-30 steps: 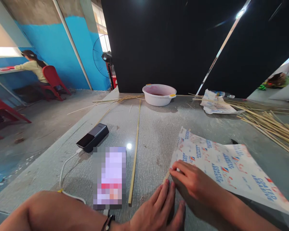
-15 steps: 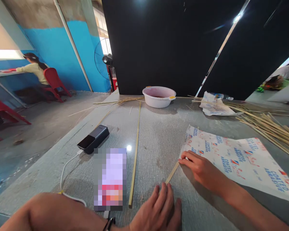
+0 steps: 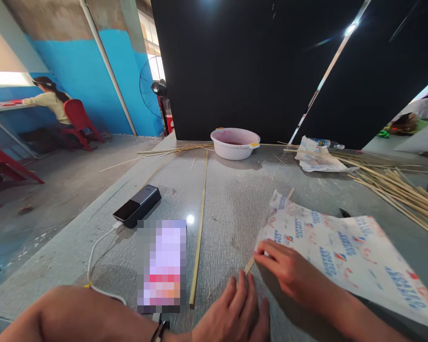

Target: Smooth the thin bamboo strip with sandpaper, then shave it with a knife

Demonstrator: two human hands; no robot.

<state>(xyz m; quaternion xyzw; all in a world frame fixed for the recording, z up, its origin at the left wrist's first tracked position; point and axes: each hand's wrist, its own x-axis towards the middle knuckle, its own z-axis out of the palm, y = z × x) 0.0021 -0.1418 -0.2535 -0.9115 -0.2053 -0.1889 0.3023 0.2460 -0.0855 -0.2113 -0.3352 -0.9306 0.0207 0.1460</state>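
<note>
My left hand [image 3: 231,308] lies palm down with its fingers stretched out, pressing the near end of a thin bamboo strip [image 3: 249,265] to the table. My right hand [image 3: 281,266] pinches the left edge of a white sandpaper sheet [image 3: 328,242], printed "coated abrasive", over that strip. The strip runs under the sheet, and its far tip shows past the upper edge. What lies between the right fingertips is partly hidden. Left of my hands, a second bamboo strip [image 3: 199,228] lies lengthwise on the table.
A blurred phone [image 3: 164,266] and a black power bank [image 3: 137,206] with a white cable lie at left. A white basin [image 3: 235,144] stands at the back. Several bamboo strips [image 3: 395,190] and a crumpled sheet [image 3: 317,156] are at right. A person [image 3: 55,102] sits far left.
My right hand has slid toward me and left along the strip, dragging the sandpaper with it. The strip's far tip and a small dark object behind the sheet now show. My left hand stays put.
</note>
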